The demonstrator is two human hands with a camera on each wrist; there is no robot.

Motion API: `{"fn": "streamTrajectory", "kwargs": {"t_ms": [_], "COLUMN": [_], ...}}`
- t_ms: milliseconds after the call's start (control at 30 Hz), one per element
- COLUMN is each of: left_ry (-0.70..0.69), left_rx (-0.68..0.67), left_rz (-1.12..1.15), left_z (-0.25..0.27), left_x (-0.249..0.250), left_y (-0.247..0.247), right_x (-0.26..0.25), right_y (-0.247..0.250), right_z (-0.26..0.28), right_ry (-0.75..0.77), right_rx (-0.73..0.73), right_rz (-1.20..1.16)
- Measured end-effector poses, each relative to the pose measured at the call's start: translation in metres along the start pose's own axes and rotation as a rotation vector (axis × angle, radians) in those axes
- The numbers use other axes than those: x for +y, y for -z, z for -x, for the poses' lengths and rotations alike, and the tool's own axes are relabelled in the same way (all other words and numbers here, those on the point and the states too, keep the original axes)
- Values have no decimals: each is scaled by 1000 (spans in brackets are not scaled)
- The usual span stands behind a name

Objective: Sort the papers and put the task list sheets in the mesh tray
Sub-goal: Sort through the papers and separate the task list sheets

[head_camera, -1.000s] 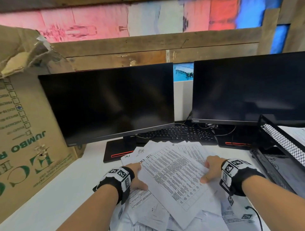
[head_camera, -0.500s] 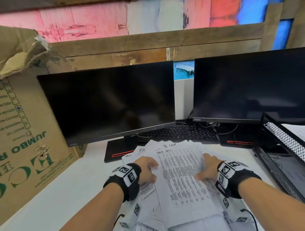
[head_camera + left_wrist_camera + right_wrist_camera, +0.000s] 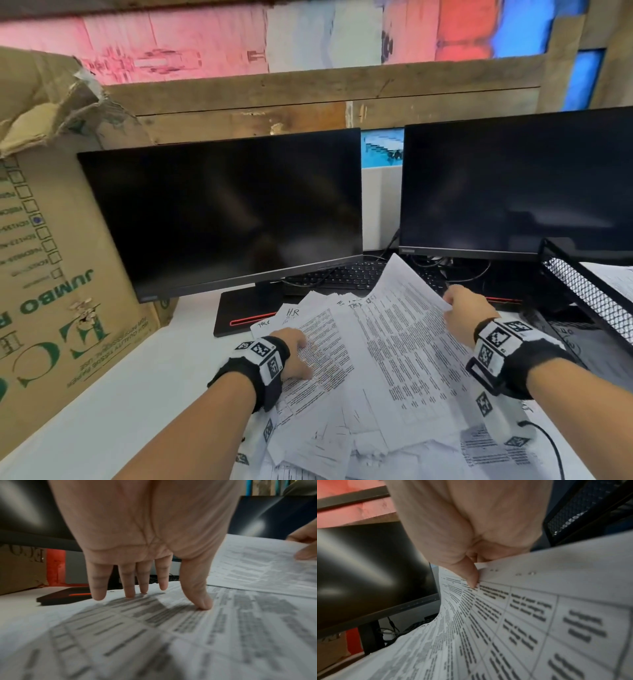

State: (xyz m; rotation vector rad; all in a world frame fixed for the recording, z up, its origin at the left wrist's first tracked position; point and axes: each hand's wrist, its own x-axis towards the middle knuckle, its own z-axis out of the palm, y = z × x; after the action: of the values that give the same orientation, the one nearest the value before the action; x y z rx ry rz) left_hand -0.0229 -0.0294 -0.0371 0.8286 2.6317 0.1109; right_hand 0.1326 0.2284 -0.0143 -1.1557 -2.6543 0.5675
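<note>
Count: two dark monitors, left monitor (image 3: 222,212) and right monitor (image 3: 513,185); one keyboard (image 3: 342,275) beneath them; one cardboard box (image 3: 51,260); one mesh tray (image 3: 589,291); one loose pile of papers (image 3: 342,411), sheet number cannot be told

Landmark = pile of papers, on the white tabletop (image 3: 120,394) in front of the monitors

Left hand (image 3: 296,353): fingers straight and spread, tips and thumb (image 3: 200,600) pressing flat on the left part of the pile; holds nothing

Right hand (image 3: 466,315): thumb and curled fingers pinch the far right edge of a printed table sheet (image 3: 404,329), whose far corner is lifted off the pile and curls up in front of the keyboard

Mesh tray: right of the pile, just beside the right hand, black, with paper already lying in it

Cardboard box: well left of the pile, green print upside down, top torn
</note>
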Motion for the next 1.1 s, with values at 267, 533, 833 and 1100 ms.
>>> {"fn": "streamTrajectory", "kwargs": {"t_ms": [267,533,833,1100], "left_ry": [69,255,92,-72], "left_rx": [-64,87,288,602], "left_rz": [154,11,264,802], "left_z": [-14,-18,-8,19], "left_x": [-40,-33,-37,-34], "left_y": [5,23,42,66], "right_x": [20,10,2,-18], "right_y": [8,-4,20,55], "right_z": [3,9,16,32], "right_ry": [48,75,123,203], "right_rx": [-78,-189,-108,156], "right_rz": [-39,120,-19,-589]}}
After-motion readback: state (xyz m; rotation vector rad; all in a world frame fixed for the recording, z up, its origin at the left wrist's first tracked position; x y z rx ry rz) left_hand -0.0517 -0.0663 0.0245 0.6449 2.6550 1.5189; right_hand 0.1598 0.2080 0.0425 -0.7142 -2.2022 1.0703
